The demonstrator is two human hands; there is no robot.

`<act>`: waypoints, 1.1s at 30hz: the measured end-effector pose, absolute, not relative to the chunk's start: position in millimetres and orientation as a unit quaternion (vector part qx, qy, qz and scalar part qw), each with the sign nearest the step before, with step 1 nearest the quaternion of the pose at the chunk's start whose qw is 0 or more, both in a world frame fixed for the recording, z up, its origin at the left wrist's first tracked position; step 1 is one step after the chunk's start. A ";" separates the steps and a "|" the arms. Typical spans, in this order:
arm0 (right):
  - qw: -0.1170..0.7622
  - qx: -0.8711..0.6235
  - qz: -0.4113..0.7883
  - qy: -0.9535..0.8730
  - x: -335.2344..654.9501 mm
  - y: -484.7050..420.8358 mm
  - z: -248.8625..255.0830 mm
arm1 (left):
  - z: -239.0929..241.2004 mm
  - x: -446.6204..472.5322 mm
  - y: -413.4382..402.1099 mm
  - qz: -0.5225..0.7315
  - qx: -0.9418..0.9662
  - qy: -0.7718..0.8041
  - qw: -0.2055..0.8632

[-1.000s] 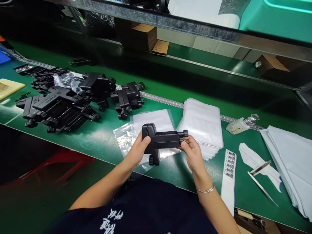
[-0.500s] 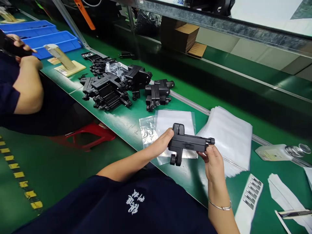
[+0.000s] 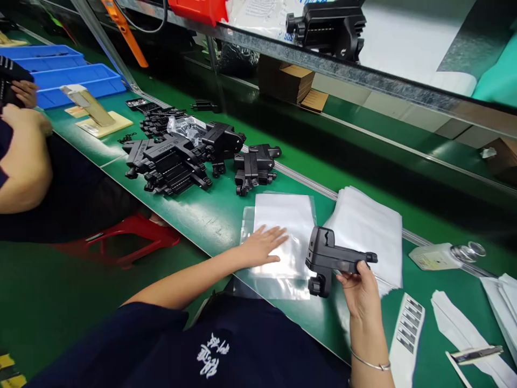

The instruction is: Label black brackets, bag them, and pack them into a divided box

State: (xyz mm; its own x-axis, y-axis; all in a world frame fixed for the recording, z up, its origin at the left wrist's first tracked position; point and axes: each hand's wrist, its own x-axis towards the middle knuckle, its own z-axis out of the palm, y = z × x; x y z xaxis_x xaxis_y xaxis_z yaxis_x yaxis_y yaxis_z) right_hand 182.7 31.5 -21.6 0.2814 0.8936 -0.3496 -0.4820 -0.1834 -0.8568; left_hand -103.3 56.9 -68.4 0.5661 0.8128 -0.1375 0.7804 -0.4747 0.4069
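Hanging above the bench (image 3: 202, 226), one black bracket (image 3: 335, 259), gripped near its knobbed end by the right hand (image 3: 361, 293). Left hand (image 3: 262, 248): holding nothing, fingers spread, palm down over clear plastic bags (image 3: 283, 207), left of the bracket. Behind the bracket: one stack of translucent bags (image 3: 374, 223). Further left: one large pile of black brackets (image 3: 172, 164), one smaller cluster (image 3: 255, 164) beside it. Right: one label strip (image 3: 407, 328), printed; one bottle (image 3: 433, 256), metal-capped, tilted in view.
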 end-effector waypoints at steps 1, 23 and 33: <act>0.615 -0.520 0.560 -0.195 183.4 32.1 -20.0 | -70.8 -95.5 62.2 0.042 0.881 0.416 0.221; 0.526 -0.475 0.555 -0.435 170.3 -16.4 -16.6 | -42.0 -47.5 41.7 0.422 0.357 0.563 0.615; 0.487 -0.583 0.477 -0.442 219.3 -45.4 -11.9 | -14.1 -14.6 26.9 0.343 0.622 0.470 0.524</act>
State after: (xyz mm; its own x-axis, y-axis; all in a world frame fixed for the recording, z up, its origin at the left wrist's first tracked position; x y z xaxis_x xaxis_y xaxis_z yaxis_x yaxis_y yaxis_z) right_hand 219.3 -45.4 -11.9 0.1555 0.9798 -0.1256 0.0511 -0.1349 -0.9895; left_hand -14.6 26.9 -14.1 0.3225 0.9442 -0.0670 0.2254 -0.0078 0.9742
